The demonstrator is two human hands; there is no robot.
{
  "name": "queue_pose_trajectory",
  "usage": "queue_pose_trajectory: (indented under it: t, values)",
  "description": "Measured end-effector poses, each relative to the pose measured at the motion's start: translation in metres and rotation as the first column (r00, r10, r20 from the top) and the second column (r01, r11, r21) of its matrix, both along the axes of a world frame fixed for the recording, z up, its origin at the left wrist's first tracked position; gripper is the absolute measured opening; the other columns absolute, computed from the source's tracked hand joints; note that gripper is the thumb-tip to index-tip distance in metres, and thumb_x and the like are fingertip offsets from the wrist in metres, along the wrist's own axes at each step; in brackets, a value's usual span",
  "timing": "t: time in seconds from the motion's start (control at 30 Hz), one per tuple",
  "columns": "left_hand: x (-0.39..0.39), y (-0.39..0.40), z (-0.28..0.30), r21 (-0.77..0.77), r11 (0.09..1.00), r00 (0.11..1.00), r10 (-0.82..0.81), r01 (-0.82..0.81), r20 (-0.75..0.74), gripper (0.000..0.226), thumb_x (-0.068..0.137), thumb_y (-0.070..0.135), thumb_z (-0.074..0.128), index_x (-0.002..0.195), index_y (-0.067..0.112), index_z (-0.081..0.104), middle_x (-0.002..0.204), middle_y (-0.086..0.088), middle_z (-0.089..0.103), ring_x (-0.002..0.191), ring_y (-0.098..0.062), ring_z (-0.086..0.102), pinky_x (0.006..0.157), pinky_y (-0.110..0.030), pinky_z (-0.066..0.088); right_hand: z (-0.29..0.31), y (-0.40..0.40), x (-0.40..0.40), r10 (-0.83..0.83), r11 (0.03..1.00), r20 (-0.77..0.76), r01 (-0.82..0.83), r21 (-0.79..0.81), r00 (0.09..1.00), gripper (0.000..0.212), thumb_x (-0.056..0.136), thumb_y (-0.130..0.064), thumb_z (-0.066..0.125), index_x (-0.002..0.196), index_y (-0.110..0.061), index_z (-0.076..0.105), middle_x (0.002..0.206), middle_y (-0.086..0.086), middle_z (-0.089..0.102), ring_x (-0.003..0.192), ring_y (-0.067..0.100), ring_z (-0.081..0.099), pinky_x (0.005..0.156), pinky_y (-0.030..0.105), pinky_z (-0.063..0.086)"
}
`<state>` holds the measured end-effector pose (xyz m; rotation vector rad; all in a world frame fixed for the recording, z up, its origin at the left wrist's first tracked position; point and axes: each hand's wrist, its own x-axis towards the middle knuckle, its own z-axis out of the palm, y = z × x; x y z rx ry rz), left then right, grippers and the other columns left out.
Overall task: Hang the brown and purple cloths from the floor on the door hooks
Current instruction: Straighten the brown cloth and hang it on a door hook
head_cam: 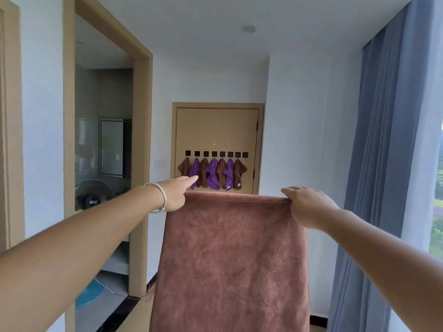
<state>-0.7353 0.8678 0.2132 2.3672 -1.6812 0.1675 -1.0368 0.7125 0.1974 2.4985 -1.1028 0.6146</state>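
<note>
On my feed both forearms are bare, with no sleeves showing anywhere up to the frame edge. The left wrist wears a thin silver bangle [161, 198], smooth and round, that looks like two slim rings lying together. The left hand [176, 196] and right hand [305, 207] carry no rings, watch or gloves that I can make out.

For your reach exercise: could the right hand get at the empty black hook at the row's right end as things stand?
Probably not: the right hand grips the large brown cloth, and the empty black hook sits on the far door, seemingly beyond reach.
</note>
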Motion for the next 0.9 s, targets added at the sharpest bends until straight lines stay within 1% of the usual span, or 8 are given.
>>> queue_pose_trajectory:
  t: [0.13,0.2,0.27,0.33,0.6,0.7,0.8,0.9]
  values:
    - [0.057,-0.024,0.007,-0.033,0.999,1.000,0.005,-0.005,0.019,0.081,0.088,-0.004,0.029,0.154,0.034,0.001,0.160,0.012,0.010,0.099,-0.013,0.052,0.052,-0.019,0.040,0.010,-0.031,0.062,0.020,1.000,0.006,-0.020,-0.002,1.000,0.049,0.087,-0.007,0.030,0.128,-0.021,0.053,0.134,-0.002,0.056,0.126,0.021,0.047,0.105,0.038,0.036]
    - [0.085,-0.035,0.011,-0.045,0.999,1.000,0.003,-0.002,0.028,0.080,0.088,-0.004,0.029,0.154,0.032,0.002,0.160,0.011,0.011,0.116,-0.018,0.052,0.070,-0.027,0.052,0.013,-0.046,0.093,0.029,1.000,0.014,-0.029,-0.006,0.999,0.051,0.088,-0.007,0.030,0.131,-0.023,0.052,0.136,-0.002,0.055,0.128,0.021,0.046,0.107,0.038,0.035]
    - [0.109,-0.046,0.014,-0.047,0.999,0.999,-0.007,0.009,0.042,0.080,0.088,-0.004,0.029,0.154,0.031,0.002,0.161,0.010,0.011,0.127,-0.020,0.047,0.088,-0.032,0.052,0.015,-0.061,0.120,0.038,0.999,0.027,-0.037,-0.009,0.999,0.050,0.089,-0.008,0.030,0.130,-0.023,0.053,0.135,-0.003,0.056,0.127,0.020,0.047,0.106,0.037,0.035]
    - [0.129,-0.056,0.016,-0.045,0.999,0.999,-0.015,0.017,0.050,0.079,0.088,-0.004,0.029,0.155,0.030,0.003,0.161,0.010,0.010,0.133,-0.020,0.041,0.093,-0.032,0.050,0.013,-0.073,0.142,0.047,0.999,0.032,-0.047,-0.017,0.998,0.048,0.089,-0.008,0.030,0.127,-0.024,0.054,0.131,-0.004,0.058,0.124,0.019,0.049,0.103,0.036,0.037]
    - [0.187,-0.103,0.011,-0.037,0.999,0.999,-0.007,0.009,0.041,0.080,0.088,-0.004,0.028,0.154,0.032,0.002,0.161,0.009,0.012,0.136,-0.018,0.036,0.094,-0.029,0.048,0.006,-0.127,0.201,0.077,0.997,0.043,-0.077,0.005,0.996,0.050,0.088,-0.004,0.033,0.127,-0.025,0.055,0.126,-0.004,0.060,0.117,0.019,0.053,0.098,0.035,0.040]
    - [0.199,-0.127,0.008,-0.029,1.000,0.999,0.001,0.000,0.041,0.081,0.087,-0.005,0.027,0.154,0.032,0.002,0.161,0.010,0.011,0.136,-0.018,0.037,0.096,-0.030,0.047,0.002,-0.150,0.215,0.083,0.995,0.043,-0.085,0.044,0.996,0.045,0.087,-0.003,0.032,0.115,-0.026,0.059,0.122,-0.003,0.062,0.111,0.020,0.054,0.089,0.033,0.041]
    - [0.211,-0.156,0.003,-0.014,1.000,0.999,0.015,-0.015,0.049,0.082,0.087,-0.005,0.027,0.154,0.034,0.002,0.161,0.012,0.008,0.131,-0.017,0.042,0.075,-0.022,0.048,-0.003,-0.179,0.227,0.084,0.993,0.028,-0.086,0.082,0.996,0.036,0.086,-0.002,0.032,0.099,-0.028,0.055,0.113,-0.001,0.063,0.100,0.020,0.053,0.080,0.030,0.037]
    - [0.222,-0.196,-0.001,0.007,1.000,0.999,0.028,-0.028,0.046,0.081,0.087,-0.005,0.028,0.154,0.032,0.002,0.161,0.011,0.008,0.136,-0.018,0.037,0.075,-0.019,0.042,-0.007,-0.219,0.238,0.074,0.992,0.027,-0.076,0.097,0.997,0.029,0.084,-0.002,0.032,0.087,-0.029,0.044,0.106,-0.001,0.060,0.096,0.021,0.052,0.075,0.030,0.036]
